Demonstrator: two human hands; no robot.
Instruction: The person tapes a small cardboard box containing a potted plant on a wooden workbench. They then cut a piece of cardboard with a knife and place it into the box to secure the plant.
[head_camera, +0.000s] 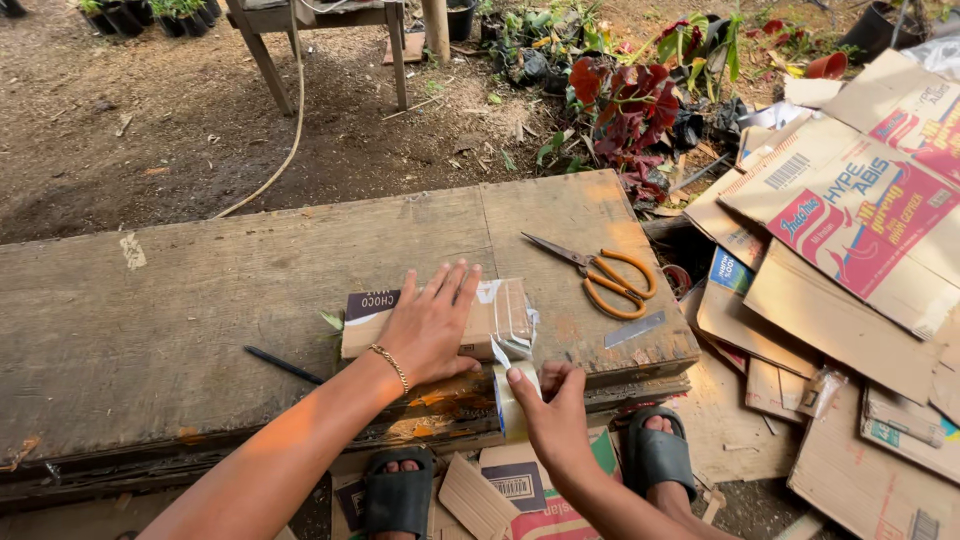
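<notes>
left hand (432, 322): centre frame, palm down, fingers (452, 285) spread flat, gold bracelet at wrist | left arm: extended from lower left | right hand (553, 408): lower centre, fingers curled in a pinch, wrist bent upward

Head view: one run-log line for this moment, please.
left hand: flat on cardboard parcel | right hand: grips tape roll, tape stuck to parcel | scissors: lying on wooden board
</notes>
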